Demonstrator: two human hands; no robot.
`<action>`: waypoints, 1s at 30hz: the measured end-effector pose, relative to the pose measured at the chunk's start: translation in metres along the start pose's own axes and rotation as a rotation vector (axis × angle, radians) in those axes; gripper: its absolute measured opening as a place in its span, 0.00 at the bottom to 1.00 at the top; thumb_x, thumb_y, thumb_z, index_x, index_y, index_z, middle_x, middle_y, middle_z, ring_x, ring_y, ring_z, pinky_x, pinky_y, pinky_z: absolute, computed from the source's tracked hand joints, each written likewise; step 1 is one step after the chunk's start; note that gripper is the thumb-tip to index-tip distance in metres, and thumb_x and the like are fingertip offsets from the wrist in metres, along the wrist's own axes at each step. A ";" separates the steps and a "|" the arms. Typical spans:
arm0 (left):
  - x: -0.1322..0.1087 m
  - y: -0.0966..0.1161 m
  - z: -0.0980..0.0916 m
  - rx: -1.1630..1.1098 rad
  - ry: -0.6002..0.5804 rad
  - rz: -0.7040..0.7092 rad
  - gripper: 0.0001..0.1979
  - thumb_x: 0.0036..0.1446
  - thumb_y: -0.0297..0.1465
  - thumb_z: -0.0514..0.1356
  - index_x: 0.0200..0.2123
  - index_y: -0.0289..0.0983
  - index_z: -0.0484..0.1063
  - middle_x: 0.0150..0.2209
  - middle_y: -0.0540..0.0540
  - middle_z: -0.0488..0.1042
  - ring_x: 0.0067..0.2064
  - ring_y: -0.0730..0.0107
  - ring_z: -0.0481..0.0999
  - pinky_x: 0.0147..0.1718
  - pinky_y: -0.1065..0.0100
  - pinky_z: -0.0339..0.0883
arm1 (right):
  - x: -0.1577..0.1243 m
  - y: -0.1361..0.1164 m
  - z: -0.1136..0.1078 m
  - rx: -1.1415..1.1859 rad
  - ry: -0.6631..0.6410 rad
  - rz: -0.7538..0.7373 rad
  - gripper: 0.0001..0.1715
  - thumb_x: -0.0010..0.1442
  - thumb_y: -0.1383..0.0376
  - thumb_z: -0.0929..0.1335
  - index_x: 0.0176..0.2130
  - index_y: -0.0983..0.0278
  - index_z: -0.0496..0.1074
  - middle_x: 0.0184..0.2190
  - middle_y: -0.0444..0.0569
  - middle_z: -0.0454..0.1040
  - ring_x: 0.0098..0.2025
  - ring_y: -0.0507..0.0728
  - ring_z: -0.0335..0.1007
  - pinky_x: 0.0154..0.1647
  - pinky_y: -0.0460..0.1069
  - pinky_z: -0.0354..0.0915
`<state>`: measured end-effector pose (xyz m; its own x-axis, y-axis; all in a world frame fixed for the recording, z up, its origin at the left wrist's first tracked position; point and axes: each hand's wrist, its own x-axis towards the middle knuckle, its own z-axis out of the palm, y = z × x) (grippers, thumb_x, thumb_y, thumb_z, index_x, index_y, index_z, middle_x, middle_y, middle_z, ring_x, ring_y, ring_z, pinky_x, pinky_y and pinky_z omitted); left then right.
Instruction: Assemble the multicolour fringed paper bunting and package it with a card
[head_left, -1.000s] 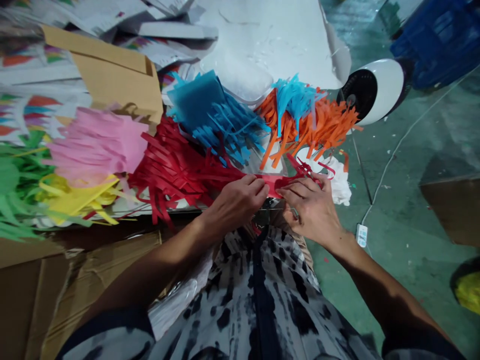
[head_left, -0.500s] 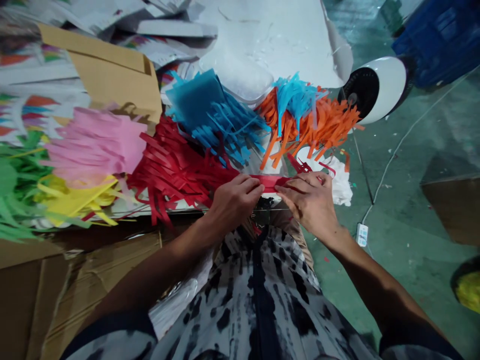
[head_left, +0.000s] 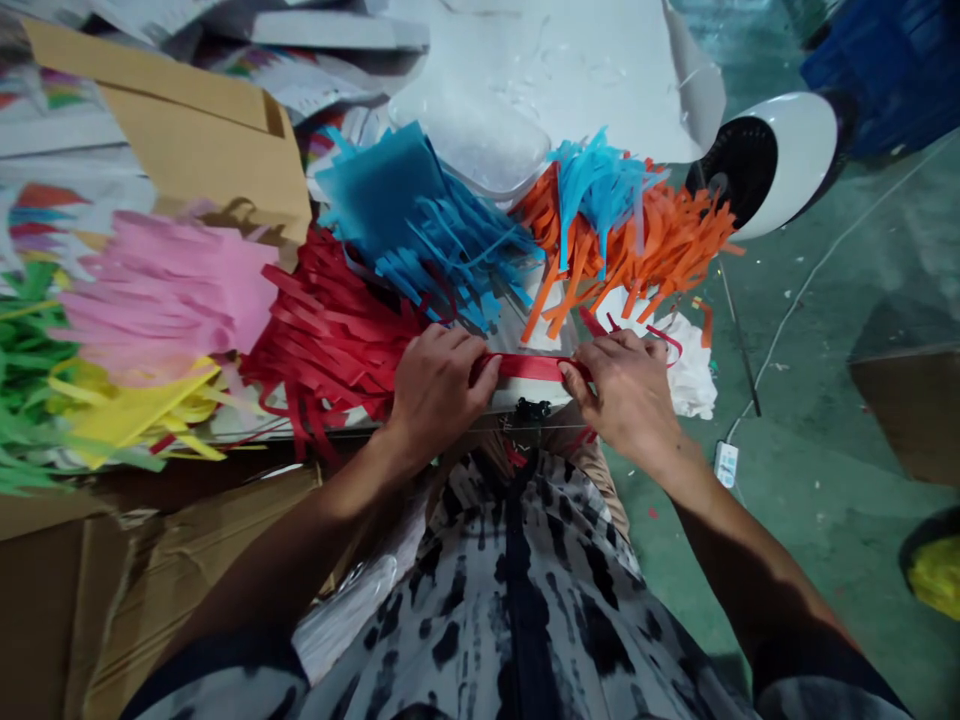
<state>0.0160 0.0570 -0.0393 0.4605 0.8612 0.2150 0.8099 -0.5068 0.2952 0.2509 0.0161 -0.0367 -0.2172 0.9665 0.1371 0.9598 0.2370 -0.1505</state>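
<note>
Since we pinch each end, left hand (head_left: 439,385) and right hand (head_left: 626,390) both closed on it, the red paper strip (head_left: 529,367) stretches flat and taut between them, just beside the red fringe pile (head_left: 330,340), close to our body within easy reach.

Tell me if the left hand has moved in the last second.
Yes. The left hand has slid left along the red strip, closer to the red fringe pile and away from the right hand.
</note>
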 end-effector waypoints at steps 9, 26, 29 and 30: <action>0.001 0.004 0.006 0.152 0.028 0.022 0.10 0.69 0.35 0.59 0.39 0.36 0.75 0.37 0.38 0.77 0.42 0.52 0.73 0.38 0.55 0.66 | -0.003 -0.010 0.000 -0.071 0.075 0.018 0.17 0.73 0.57 0.60 0.45 0.59 0.76 0.36 0.56 0.78 0.47 0.68 0.63 0.48 0.62 0.52; -0.009 -0.013 -0.007 0.028 -0.067 0.530 0.19 0.67 0.22 0.58 0.55 0.43 0.77 0.54 0.44 0.82 0.56 0.59 0.79 0.68 0.43 0.61 | -0.054 0.022 -0.020 -0.033 0.243 -0.110 0.20 0.65 0.72 0.66 0.49 0.52 0.80 0.45 0.47 0.86 0.56 0.69 0.73 0.55 0.67 0.52; -0.006 -0.009 -0.004 0.015 -0.079 0.517 0.18 0.65 0.22 0.60 0.54 0.44 0.78 0.53 0.44 0.82 0.54 0.60 0.79 0.67 0.44 0.62 | -0.044 0.005 -0.016 -0.018 0.176 -0.151 0.21 0.66 0.67 0.66 0.56 0.55 0.78 0.52 0.48 0.83 0.58 0.69 0.70 0.57 0.66 0.52; -0.006 -0.010 -0.003 0.012 -0.083 0.515 0.18 0.65 0.22 0.60 0.53 0.44 0.79 0.53 0.45 0.82 0.54 0.60 0.79 0.68 0.44 0.61 | -0.040 0.000 -0.012 -0.015 0.146 -0.167 0.21 0.68 0.66 0.66 0.57 0.56 0.77 0.54 0.48 0.83 0.59 0.68 0.69 0.57 0.66 0.52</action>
<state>0.0042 0.0572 -0.0406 0.8273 0.5007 0.2546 0.4745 -0.8655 0.1603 0.2613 -0.0236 -0.0300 -0.3461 0.8893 0.2990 0.9156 0.3897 -0.0993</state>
